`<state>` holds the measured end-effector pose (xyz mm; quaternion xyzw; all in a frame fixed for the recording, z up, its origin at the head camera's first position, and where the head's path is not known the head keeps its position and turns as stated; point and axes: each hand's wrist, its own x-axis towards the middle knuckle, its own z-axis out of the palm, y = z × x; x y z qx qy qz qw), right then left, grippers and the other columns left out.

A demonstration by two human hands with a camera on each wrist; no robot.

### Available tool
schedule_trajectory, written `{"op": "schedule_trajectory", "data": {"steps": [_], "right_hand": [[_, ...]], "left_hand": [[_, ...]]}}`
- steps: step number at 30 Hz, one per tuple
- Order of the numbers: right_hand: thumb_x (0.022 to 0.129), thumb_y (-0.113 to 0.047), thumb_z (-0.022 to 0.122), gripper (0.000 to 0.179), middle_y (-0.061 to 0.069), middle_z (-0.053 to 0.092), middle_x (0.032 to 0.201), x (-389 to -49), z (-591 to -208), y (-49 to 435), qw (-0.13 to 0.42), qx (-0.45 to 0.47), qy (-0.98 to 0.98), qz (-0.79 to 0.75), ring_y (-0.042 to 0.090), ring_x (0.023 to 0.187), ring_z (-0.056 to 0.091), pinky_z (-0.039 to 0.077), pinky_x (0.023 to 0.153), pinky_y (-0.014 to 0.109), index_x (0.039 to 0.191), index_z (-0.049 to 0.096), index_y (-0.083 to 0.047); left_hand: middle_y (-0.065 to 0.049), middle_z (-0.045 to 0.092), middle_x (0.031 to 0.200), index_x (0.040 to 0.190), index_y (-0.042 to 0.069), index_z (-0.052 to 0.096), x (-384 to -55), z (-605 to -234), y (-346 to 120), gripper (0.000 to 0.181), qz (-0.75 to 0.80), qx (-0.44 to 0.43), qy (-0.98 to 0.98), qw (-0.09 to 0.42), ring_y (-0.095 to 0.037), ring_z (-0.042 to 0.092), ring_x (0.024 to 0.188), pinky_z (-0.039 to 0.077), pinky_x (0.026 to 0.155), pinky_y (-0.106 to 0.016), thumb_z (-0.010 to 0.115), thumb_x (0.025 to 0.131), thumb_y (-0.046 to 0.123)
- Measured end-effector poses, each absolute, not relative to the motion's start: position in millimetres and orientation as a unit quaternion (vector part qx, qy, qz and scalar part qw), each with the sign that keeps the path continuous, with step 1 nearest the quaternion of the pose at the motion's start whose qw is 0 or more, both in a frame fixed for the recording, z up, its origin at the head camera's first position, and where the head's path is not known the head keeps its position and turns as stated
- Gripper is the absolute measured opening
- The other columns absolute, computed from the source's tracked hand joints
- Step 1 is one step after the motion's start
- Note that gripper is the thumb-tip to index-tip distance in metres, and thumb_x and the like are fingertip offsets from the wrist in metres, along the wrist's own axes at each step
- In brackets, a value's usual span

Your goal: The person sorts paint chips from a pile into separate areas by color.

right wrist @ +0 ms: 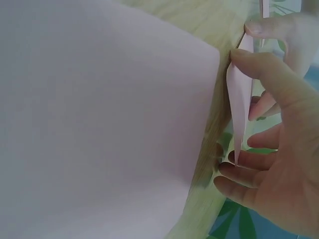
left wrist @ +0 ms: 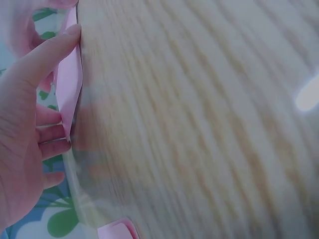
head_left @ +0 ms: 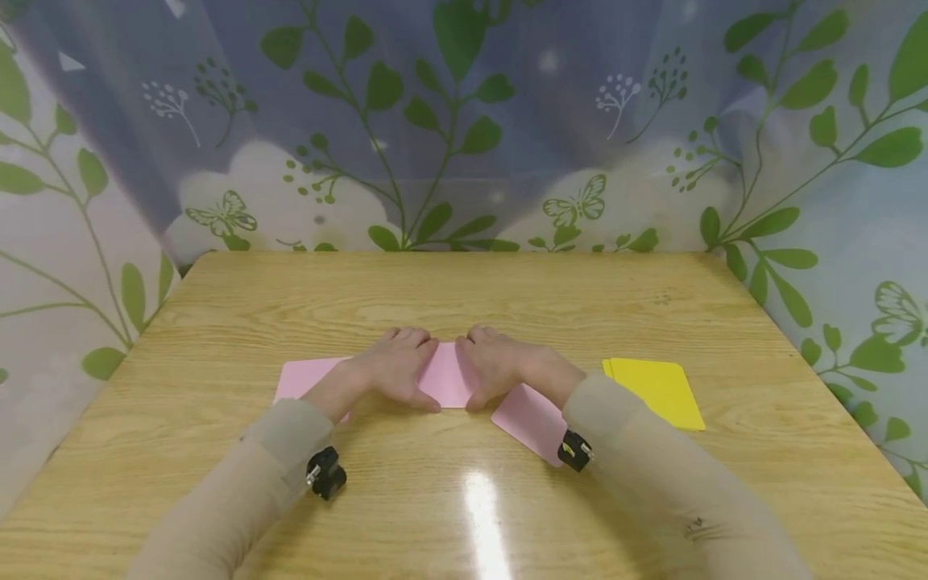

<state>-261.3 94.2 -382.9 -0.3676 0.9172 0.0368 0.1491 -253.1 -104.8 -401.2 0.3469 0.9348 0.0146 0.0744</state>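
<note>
A pink card (head_left: 445, 377) stands between my two hands at the middle of the table, bowed along its length. My left hand (head_left: 395, 362) grips its left side, thumb at the near edge and fingertips at the far one; the left wrist view shows the card (left wrist: 70, 94) bent between them. On the opposite side my right hand (head_left: 500, 364) holds it the same way, as the right wrist view shows with thumb and fingers on the curved card (right wrist: 240, 97). Another pink card (head_left: 308, 377) lies beyond my left wrist. Under my right forearm rests a third pink card (head_left: 529, 420).
Yellow cards (head_left: 656, 392) lie overlapped to the right of my right forearm. The wooden table (head_left: 406, 515) ends at a patterned curtain (head_left: 449, 145) behind and at the sides. Each sleeve carries a small black device near the wrist.
</note>
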Motion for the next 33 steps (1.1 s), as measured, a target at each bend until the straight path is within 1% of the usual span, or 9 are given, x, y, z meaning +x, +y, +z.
{"op": "schedule_trajectory", "data": {"steps": [6,12,15,18,21,25,29,33], "right_hand": [[0.069,-0.048,0.073,0.099,0.02,0.039,0.132,-259.9,-380.5,94.7,0.142,-0.381,0.913,0.026,0.029,0.12,0.04,0.034,0.101,0.036,0.139,0.03,0.006],[0.07,-0.045,0.072,0.098,0.022,0.036,0.136,-261.2,-374.5,96.5,0.119,-0.391,0.912,0.019,0.031,0.124,0.038,0.031,0.103,0.037,0.139,0.027,0.007],[0.071,-0.046,0.072,0.099,0.024,0.031,0.139,-261.2,-372.6,97.7,0.113,-0.39,0.913,0.017,0.034,0.127,0.033,0.029,0.105,0.039,0.14,0.024,0.008],[0.072,-0.052,0.069,0.102,0.021,0.028,0.142,-260.2,-372.9,98.1,0.093,-0.386,0.917,0.032,0.033,0.13,0.029,0.03,0.103,0.046,0.142,0.022,0.005],[0.069,-0.061,0.067,0.106,0.017,0.028,0.143,-258.8,-374.6,94.9,0.055,-0.385,0.919,0.056,0.031,0.132,0.026,0.031,0.1,0.05,0.144,0.023,-0.001],[0.066,-0.068,0.065,0.108,0.015,0.029,0.141,-257.0,-378.2,84.9,0.012,-0.395,0.915,0.079,0.03,0.131,0.026,0.033,0.099,0.049,0.143,0.024,-0.003],[0.065,-0.069,0.066,0.109,0.015,0.03,0.139,-254.5,-380.9,72.0,0.004,-0.397,0.914,0.087,0.03,0.129,0.028,0.034,0.097,0.047,0.143,0.024,-0.005],[0.064,-0.068,0.067,0.11,0.014,0.029,0.14,-252.2,-381.8,59.4,0.012,-0.397,0.916,0.065,0.029,0.129,0.028,0.033,0.098,0.047,0.143,0.023,-0.005]], "left_hand": [[-0.017,0.038,0.136,0.14,-0.003,0.032,-250.7,-402.4,-102.5,0.114,-0.003,0.337,0.94,0.063,-0.032,0.032,0.127,0.02,0.105,-0.054,0.057,0.064,0.078],[-0.018,0.037,0.138,0.141,-0.004,0.029,-250.2,-401.2,-99.9,0.121,-0.017,0.306,0.951,0.034,-0.033,0.03,0.128,0.016,0.105,-0.058,0.058,0.06,0.08],[-0.019,0.036,0.138,0.141,-0.004,0.029,-250.8,-399.8,-98.6,0.12,-0.022,0.294,0.955,0.026,-0.034,0.03,0.128,0.015,0.105,-0.059,0.06,0.06,0.078],[-0.02,0.038,0.135,0.14,-0.005,0.031,-251.2,-398.1,-99.1,0.117,-0.022,0.29,0.957,0.017,-0.034,0.031,0.126,0.016,0.105,-0.058,0.063,0.061,0.075],[-0.02,0.038,0.132,0.138,-0.005,0.032,-250.5,-396.1,-104.1,0.116,-0.018,0.289,0.957,0.004,-0.035,0.031,0.124,0.016,0.105,-0.057,0.064,0.06,0.074],[-0.02,0.038,0.13,0.138,-0.006,0.033,-247.9,-393.2,-114.0,0.117,-0.015,0.288,0.957,-0.011,-0.036,0.031,0.123,0.016,0.106,-0.054,0.064,0.059,0.075],[-0.021,0.039,0.127,0.136,-0.007,0.035,-243.8,-391.0,-123.8,0.118,-0.019,0.292,0.956,-0.03,-0.036,0.033,0.121,0.017,0.105,-0.053,0.064,0.058,0.077],[-0.022,0.04,0.126,0.134,-0.008,0.036,-237.9,-391.5,-135.2,0.117,-0.024,0.288,0.956,-0.039,-0.037,0.033,0.12,0.019,0.104,-0.053,0.064,0.058,0.076]]}}
